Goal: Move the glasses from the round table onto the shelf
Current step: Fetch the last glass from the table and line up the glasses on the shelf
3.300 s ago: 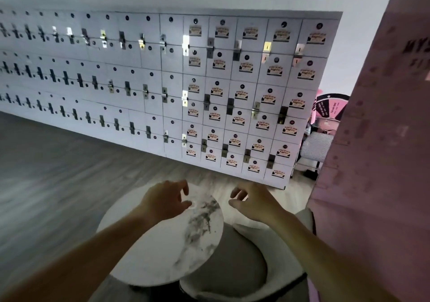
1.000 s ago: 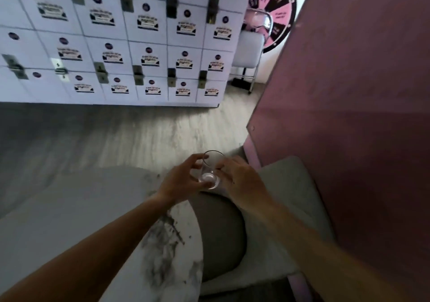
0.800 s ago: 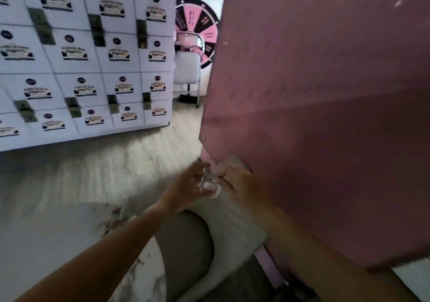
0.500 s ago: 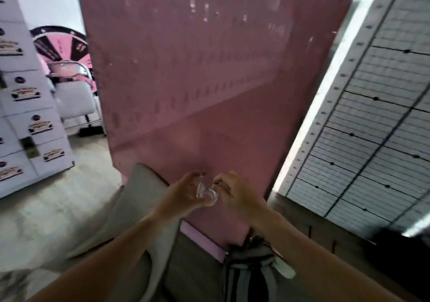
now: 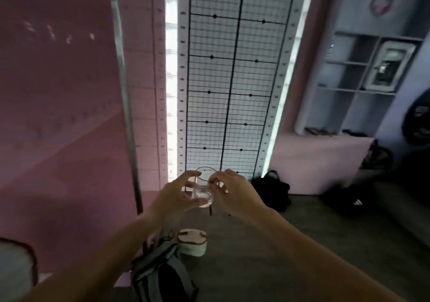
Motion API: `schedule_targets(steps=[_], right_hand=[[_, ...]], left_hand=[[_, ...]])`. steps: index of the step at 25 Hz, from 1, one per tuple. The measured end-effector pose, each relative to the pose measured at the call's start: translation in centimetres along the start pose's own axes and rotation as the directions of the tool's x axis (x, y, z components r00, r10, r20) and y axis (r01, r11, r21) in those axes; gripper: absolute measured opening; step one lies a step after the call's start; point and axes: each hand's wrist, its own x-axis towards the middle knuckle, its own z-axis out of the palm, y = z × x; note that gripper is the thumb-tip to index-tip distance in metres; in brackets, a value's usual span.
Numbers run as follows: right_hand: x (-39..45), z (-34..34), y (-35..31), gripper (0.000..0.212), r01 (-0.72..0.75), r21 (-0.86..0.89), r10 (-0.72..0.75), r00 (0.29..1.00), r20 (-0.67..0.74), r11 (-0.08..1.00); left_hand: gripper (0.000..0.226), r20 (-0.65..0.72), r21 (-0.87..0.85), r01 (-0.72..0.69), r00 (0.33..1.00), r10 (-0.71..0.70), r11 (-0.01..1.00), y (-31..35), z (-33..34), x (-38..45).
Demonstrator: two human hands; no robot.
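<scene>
Left hand (image 5: 179, 195) and right hand (image 5: 233, 191) are together pinching one clear glass (image 5: 204, 188) between them, mid-air. Keeping it upright matters while carrying toward the shelf (image 5: 363, 87), standing far off right, beyond the hands.

The glass (image 5: 204, 189) has left the desk and is now carried in the air between the left hand (image 5: 178, 195) and right hand (image 5: 232, 191). The lockers have swung out of view; a gridded chart (image 5: 232, 76) now stands ahead, with the shelf (image 5: 358, 87) far right.
</scene>
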Motion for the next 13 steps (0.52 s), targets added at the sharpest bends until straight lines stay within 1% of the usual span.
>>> schedule_targets(steps=[3,5,8,11,13], right_hand=[[-3.8,-5.6,3.7,0.017,-0.096,-0.026,0.094,0.992,-0.086,0.995],[-6.3,-8.9,6.2,0.016,-0.161,-0.042,0.153,0.978,-0.14,0.986],[-9.3,-13.1,9.7,0.014,-0.263,-0.079,0.241,0.947,-0.213,0.962],[-11.3,-16.1,13.1,0.013,-0.341,-0.095,0.306,0.914,-0.267,0.935],[-12.2,-17.9,15.5,0.014,-0.393,-0.114,0.345,0.888,-0.303,0.912]], left_hand=[[0.073,0.074,-0.043,-0.044,0.996,0.047,0.998,4.8,5.6,3.1],[0.072,0.141,-0.054,-0.103,0.984,0.11,0.993,8.0,9.4,4.8],[0.069,0.226,-0.073,-0.203,0.95,0.215,0.976,12.2,14.5,7.2],[0.066,0.283,-0.117,-0.262,0.916,0.285,0.958,15.3,19.1,9.5],[0.069,0.319,-0.164,-0.303,0.884,0.341,0.939,17.2,22.2,11.5]])
